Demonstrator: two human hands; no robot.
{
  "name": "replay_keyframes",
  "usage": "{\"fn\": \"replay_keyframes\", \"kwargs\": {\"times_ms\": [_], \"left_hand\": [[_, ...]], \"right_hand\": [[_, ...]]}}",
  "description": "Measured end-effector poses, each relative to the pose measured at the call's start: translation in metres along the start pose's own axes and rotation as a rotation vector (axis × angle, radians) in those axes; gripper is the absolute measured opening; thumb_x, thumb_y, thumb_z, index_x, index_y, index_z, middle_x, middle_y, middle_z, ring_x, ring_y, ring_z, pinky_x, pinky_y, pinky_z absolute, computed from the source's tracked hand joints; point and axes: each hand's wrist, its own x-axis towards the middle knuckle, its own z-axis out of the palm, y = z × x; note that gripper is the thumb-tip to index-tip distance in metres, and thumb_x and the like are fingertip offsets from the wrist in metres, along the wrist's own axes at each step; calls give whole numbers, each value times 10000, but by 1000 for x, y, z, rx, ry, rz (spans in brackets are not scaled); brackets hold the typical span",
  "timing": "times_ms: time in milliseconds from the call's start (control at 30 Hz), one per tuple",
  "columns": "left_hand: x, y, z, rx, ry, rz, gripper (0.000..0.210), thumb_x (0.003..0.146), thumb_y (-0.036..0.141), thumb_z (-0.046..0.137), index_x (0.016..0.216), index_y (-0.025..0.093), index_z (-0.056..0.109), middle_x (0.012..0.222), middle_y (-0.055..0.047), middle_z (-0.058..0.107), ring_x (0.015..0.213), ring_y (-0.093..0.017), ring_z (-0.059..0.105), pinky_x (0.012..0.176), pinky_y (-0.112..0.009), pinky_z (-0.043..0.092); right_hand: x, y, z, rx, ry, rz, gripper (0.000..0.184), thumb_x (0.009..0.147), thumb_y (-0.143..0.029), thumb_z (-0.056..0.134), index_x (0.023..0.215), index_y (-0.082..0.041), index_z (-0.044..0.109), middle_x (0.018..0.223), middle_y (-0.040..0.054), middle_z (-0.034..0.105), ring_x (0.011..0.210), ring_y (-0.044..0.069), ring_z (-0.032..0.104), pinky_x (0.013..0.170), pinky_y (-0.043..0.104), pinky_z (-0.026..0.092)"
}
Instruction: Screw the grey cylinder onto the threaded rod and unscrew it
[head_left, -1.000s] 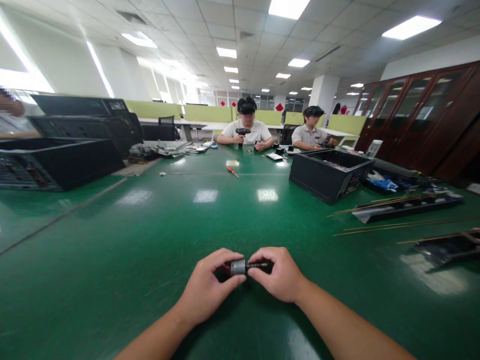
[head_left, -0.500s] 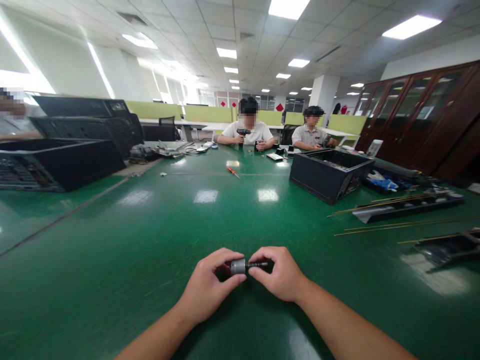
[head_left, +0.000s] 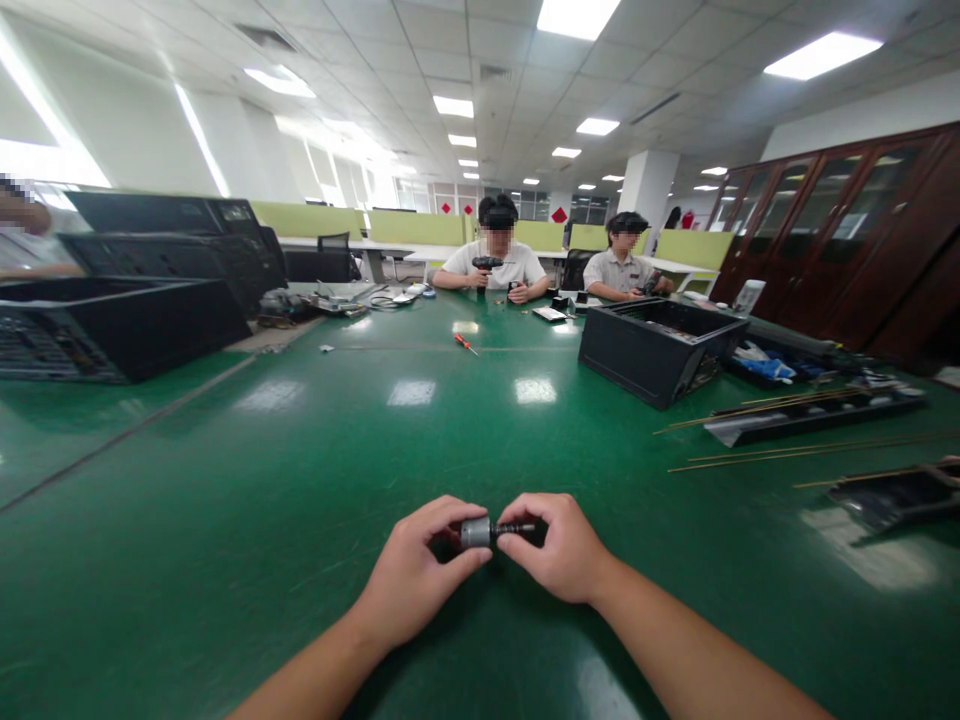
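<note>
Location type: open-plan office doubling as a hardware workshop. Office indicators: a white tiled ceiling [head_left: 360, 60] with bright rectangular light panels [head_left: 823, 55] across the upper frame; low yellow-green partitions [head_left: 416, 227] behind long white desks [head_left: 439, 253], upper centre; a tall glazed cabinet of dark reddish-brown wood [head_left: 799, 285], upper right. Workshop indicators: a wide glossy green tabletop [head_left: 337, 440] filling the lower frame; open black box-shaped computer cases [head_left: 622, 350] at left and right; a small orange-handled screwdriver [head_left: 464, 344] and a black pistol-shaped drill [head_left: 486, 263] near the centre.
</note>
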Motion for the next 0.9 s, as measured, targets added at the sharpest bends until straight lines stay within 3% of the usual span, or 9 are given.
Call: {"fn": "replay_keyframes", "kwargs": {"times_ms": [900], "left_hand": [[-1, 2, -1, -8, 15, 13, 217, 794, 254, 717, 1010, 235, 700, 927, -23, 677, 845, -186, 631, 763, -293, 481]], "right_hand": [[-1, 0, -2, -29, -4, 14, 66, 762, -209, 677, 817, -196, 711, 744, 1, 715, 690, 160, 647, 661, 251, 465]]}}
